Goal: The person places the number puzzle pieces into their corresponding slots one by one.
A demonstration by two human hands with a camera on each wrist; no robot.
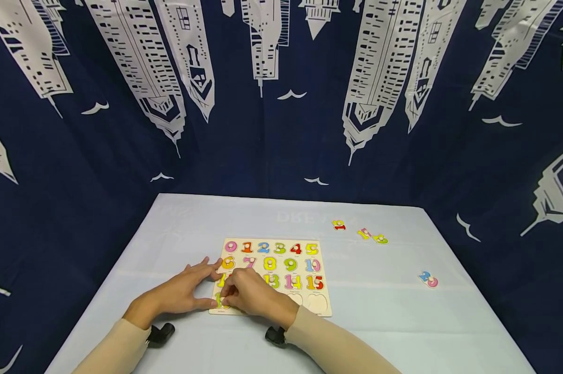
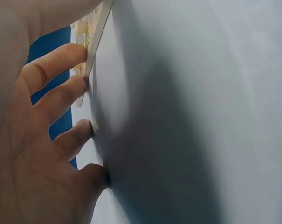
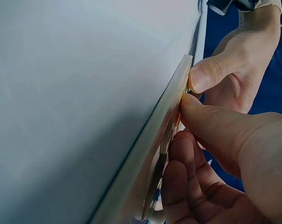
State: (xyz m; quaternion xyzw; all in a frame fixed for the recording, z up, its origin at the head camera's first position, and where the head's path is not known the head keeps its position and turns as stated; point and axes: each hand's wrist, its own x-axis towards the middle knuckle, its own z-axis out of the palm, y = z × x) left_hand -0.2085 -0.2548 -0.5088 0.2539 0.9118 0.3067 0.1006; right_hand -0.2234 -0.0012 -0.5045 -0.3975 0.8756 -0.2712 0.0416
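Note:
The wooden number puzzle board (image 1: 305, 306) lies on the table, its upper rows filled with coloured number pieces that have small knobs. At its bottom left corner my right hand (image 1: 258, 297) pinches a green-and-yellow number piece (image 1: 218, 301), thumb against fingers; the piece is mostly covered by the hand. My left hand (image 1: 183, 287) rests at the board's left edge with fingers spread, fingertips and thumb touching the board. In the right wrist view, the thumb of the right hand (image 3: 224, 126) sits close to the left thumb (image 3: 203, 78) at the board's edge.
Loose number pieces lie right of the board: a red-and-yellow piece (image 1: 339, 225), a pink-and-yellow one (image 1: 364, 234) touching a yellow-green one (image 1: 381, 239), and a blue-and-pink piece (image 1: 428, 279) farther right. The white table (image 1: 384, 322) meets a dark blue printed cloth (image 1: 262, 150) behind.

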